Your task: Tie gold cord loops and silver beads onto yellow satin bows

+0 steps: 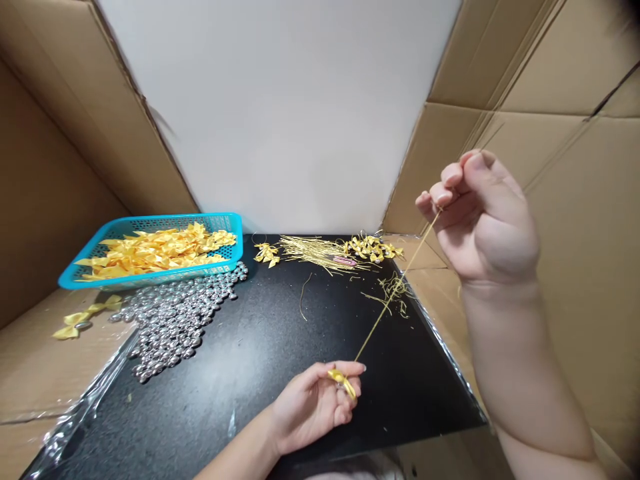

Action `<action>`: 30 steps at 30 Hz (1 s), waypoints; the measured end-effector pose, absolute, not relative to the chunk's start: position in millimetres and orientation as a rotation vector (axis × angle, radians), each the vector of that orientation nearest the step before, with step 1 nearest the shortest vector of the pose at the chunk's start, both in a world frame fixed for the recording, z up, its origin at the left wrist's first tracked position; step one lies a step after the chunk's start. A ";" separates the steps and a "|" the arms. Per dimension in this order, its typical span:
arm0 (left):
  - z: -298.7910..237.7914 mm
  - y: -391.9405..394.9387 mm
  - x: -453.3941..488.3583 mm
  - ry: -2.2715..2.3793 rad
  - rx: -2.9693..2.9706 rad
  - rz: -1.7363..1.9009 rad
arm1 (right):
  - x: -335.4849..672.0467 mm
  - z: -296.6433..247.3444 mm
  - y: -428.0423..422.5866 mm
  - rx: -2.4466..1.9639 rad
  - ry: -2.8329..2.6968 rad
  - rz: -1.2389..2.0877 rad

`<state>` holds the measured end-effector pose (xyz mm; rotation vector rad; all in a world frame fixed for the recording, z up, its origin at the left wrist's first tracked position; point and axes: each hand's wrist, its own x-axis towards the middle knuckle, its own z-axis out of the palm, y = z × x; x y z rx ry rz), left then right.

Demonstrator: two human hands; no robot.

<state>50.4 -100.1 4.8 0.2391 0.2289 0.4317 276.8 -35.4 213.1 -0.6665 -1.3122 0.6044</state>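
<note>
Low over the front of the black table, my left hand (316,408) is closed around a small yellow ribbon bow (343,383). A gold cord (395,291) runs taut from that bow up to the right. Raised high at the right, my right hand (483,210) pinches the cord's upper part between thumb and fingers, and a loose end sticks out above. Something shiny sits at the bow's middle, too small to make out clearly.
A blue basket (239,247) of yellow bows stands at the back left. Silver beads (173,323) spread in front of it. Cut gold cords (313,252), finished-looking bows (373,248) and cord scraps (397,290) lie behind. Cardboard walls (575,200) stand at both sides.
</note>
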 end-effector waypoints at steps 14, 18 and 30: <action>7.1 -97.9 53.2 0.116 0.601 0.116 | 264.5 203.6 -28.9 -0.619 -1.173 0.769; 8.8 -90.6 40.2 0.204 0.649 0.208 | 265.0 194.9 -18.1 -0.598 -1.111 0.818; 1.7 -98.5 49.8 0.195 0.414 0.081 | 262.3 179.5 0.0 -0.637 -0.944 0.888</action>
